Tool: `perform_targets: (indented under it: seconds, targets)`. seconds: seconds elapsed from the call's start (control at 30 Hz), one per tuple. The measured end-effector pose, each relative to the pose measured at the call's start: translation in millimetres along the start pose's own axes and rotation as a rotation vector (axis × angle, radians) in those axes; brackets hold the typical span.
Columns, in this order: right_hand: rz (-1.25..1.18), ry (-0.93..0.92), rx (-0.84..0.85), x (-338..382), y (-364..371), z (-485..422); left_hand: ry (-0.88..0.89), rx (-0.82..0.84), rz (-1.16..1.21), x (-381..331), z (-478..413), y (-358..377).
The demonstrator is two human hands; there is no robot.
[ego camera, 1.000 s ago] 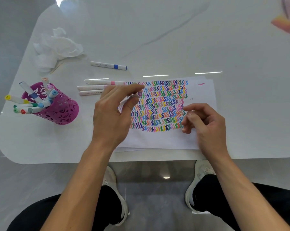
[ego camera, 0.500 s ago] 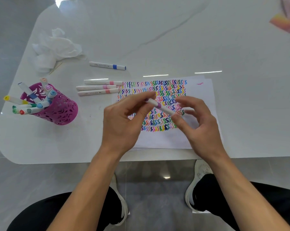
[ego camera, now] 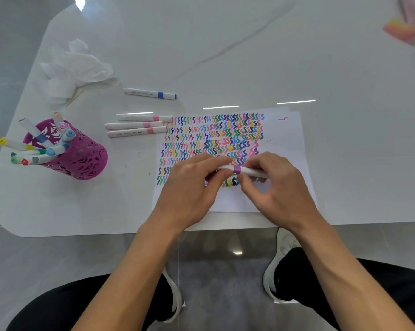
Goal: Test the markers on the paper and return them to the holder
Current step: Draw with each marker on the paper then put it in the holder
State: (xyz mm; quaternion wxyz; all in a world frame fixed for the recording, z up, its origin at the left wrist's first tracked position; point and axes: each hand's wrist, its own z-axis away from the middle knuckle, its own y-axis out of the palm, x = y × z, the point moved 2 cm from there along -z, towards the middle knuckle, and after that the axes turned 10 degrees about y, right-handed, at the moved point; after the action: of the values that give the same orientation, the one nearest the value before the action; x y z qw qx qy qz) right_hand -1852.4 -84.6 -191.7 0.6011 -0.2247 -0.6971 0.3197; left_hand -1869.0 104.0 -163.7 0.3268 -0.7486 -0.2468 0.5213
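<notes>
A second ago I watched the left hand alone pinch the purple-banded marker up by the top left of the squiggle rows, while the right hand lay curled on the paper. Now I see the marker brought down over the lowest rows, lying level. The right hand has lifted off the sheet and closed its fingers round the barrel's right part (half a second back they were only spread near it). The hands have drawn together at the purple band.
</notes>
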Motion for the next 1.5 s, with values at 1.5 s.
perform_targets:
  seconds: [1.5]
  targets:
    - [0.143,0.09,-0.041,-2.4,-9.5,1.9,-0.123,-0.135,0.199,-10.4,-1.2,-1.2]
